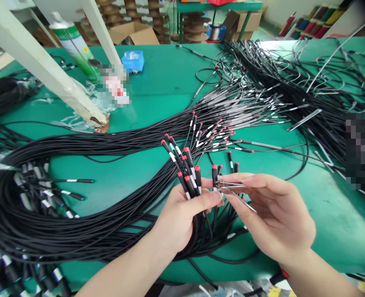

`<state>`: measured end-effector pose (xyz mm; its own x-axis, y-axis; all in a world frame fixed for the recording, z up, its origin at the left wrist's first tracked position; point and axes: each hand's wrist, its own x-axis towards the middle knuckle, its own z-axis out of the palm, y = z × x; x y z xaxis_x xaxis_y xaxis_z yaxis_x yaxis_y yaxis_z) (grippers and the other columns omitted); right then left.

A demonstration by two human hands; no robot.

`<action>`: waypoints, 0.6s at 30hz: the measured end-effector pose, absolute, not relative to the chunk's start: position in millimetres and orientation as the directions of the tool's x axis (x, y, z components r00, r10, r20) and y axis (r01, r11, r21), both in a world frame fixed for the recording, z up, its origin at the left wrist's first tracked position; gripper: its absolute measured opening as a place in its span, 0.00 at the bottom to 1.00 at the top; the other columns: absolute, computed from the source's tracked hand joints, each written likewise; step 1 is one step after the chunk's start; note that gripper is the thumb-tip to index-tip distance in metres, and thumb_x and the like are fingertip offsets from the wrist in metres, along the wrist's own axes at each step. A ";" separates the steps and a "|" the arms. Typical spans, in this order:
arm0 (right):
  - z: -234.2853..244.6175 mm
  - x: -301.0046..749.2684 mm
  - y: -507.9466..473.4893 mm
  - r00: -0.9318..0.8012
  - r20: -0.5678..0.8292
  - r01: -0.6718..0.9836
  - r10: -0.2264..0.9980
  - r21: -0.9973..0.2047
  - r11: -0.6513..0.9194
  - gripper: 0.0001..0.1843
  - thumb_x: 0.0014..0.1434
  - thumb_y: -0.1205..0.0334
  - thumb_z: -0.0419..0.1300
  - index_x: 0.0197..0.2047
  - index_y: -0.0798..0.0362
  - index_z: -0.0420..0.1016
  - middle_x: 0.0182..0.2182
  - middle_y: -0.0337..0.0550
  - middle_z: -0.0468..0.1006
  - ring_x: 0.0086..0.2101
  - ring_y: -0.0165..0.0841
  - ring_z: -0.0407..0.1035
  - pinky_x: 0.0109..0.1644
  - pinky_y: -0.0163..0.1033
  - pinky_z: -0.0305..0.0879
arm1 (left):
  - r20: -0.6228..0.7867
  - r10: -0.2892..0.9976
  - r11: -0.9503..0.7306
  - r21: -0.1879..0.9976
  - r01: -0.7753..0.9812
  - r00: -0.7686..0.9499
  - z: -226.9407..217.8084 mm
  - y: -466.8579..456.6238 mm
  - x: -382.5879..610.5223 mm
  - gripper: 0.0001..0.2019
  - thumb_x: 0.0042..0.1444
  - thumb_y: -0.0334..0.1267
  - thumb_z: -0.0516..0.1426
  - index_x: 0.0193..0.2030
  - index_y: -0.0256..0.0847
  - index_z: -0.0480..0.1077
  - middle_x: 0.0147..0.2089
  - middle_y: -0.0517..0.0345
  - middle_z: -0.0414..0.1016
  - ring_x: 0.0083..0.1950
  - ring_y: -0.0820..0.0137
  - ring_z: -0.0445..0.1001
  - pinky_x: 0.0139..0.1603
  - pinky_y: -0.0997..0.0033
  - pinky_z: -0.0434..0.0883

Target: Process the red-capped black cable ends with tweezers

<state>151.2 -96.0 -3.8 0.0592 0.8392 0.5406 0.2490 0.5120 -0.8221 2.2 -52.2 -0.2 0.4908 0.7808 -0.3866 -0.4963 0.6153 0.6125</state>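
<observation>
My left hand [182,216] is closed around a bunch of black cables [187,165] whose ends carry red caps and white bands; the ends fan upward out of my fist. My right hand [275,214] is just to the right, its fingers pinched on several thin metal pins [233,187]. The pin tips point left and touch the red-capped cable end [215,171] beside my left thumb. The cables trail down and left from my left hand into a large black bundle [46,222] on the green table [157,82].
More red-tipped cable ends [219,134] lie fanned out behind my hands. A tangle of black wires with metal probes [293,82] covers the back right. A white slanted post [46,70], a green-labelled tube [74,41] and a blue tape holder [133,61] stand back left.
</observation>
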 end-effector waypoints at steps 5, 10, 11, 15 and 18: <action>-8.7 150.6 -97.0 0.046 0.570 0.285 0.821 -0.795 0.536 0.31 0.57 0.84 0.59 0.58 0.47 0.64 0.49 0.45 0.76 0.49 0.36 0.76 0.48 0.40 0.81 | -0.375 0.786 0.606 0.623 -0.494 0.490 -1.3 -51.2 3.0 0.06 0.43 0.32 0.72 0.29 0.41 0.81 0.24 0.62 0.79 0.25 0.80 0.72 0.28 0.84 0.66; -10.8 155.1 -97.5 0.044 0.578 0.408 0.815 -0.755 0.514 0.26 0.57 0.80 0.60 0.54 0.46 0.67 0.46 0.44 0.79 0.46 0.37 0.76 0.50 0.44 0.79 | -0.373 0.791 0.598 0.636 -0.487 0.485 -0.8 -51.4 3.3 0.05 0.43 0.31 0.72 0.28 0.40 0.81 0.24 0.62 0.78 0.25 0.80 0.72 0.27 0.84 0.66; -10.7 156.2 -97.7 0.033 0.584 0.431 0.811 -0.740 0.516 0.25 0.57 0.80 0.60 0.52 0.47 0.67 0.46 0.44 0.79 0.46 0.38 0.76 0.50 0.45 0.78 | -0.368 0.796 0.592 0.640 -0.490 0.481 -0.8 -51.5 3.5 0.05 0.44 0.31 0.71 0.28 0.40 0.81 0.24 0.62 0.78 0.26 0.80 0.72 0.28 0.84 0.66; -10.3 157.2 -98.1 0.034 0.593 0.448 0.804 -0.729 0.518 0.23 0.56 0.81 0.60 0.50 0.48 0.68 0.46 0.43 0.80 0.46 0.36 0.77 0.47 0.41 0.78 | -0.363 0.792 0.597 0.631 -0.496 0.491 -0.9 -52.3 4.4 0.06 0.43 0.31 0.71 0.29 0.40 0.81 0.26 0.62 0.79 0.27 0.81 0.73 0.30 0.85 0.67; -9.2 154.0 -96.5 0.125 0.583 0.375 0.803 -0.777 0.505 0.24 0.57 0.81 0.61 0.51 0.48 0.67 0.45 0.43 0.80 0.45 0.34 0.77 0.46 0.39 0.79 | -0.388 0.781 0.614 0.622 -0.486 0.490 0.2 -53.1 4.2 0.06 0.45 0.32 0.71 0.30 0.39 0.81 0.26 0.59 0.80 0.28 0.78 0.76 0.31 0.84 0.68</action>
<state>154.0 -96.5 -9.2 0.1253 0.8029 0.5827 0.3754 0.5053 -0.7770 4.2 -53.1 0.2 0.4900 0.7807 -0.3878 -0.4859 0.6140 0.6220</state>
